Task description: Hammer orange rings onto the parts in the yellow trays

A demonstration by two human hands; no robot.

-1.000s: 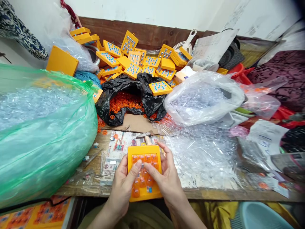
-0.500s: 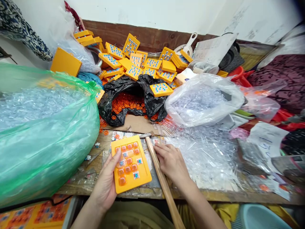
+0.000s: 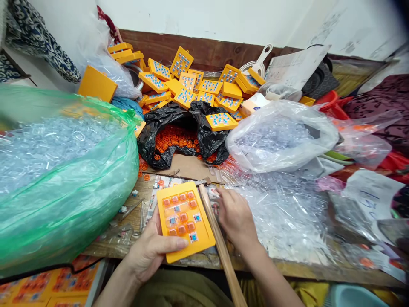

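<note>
My left hand [image 3: 153, 247] grips a yellow plastic panel [image 3: 204, 243] by its left side, the thumb lying across its lower face. Orange buttons and clear caps fill much of the panel's face. Two small blue-and-white pieces show uncovered at its right. Beside the panel, a hammer [image 3: 220, 243] lies with its wooden handle toward me and its head at the far end. My right hand [image 3: 238, 217] is just right of the handle, fingers curled with the tips together. Whatever those fingers hold, if anything, cannot be made out.
A black bag [image 3: 209, 136] of orange rings [image 3: 175, 138] stands behind the panel, before a heap of yellow panels [image 3: 211, 86]. The green bag [image 3: 96, 200] at left and white bag [image 3: 236, 143] at right hold clear parts. Clear strips [image 3: 284, 217] cover the bench's right.
My left thumb has slid down from the upper buttons to the panel's lower part. My right hand's fingers have curled in more. The whole view has shifted slightly.
</note>
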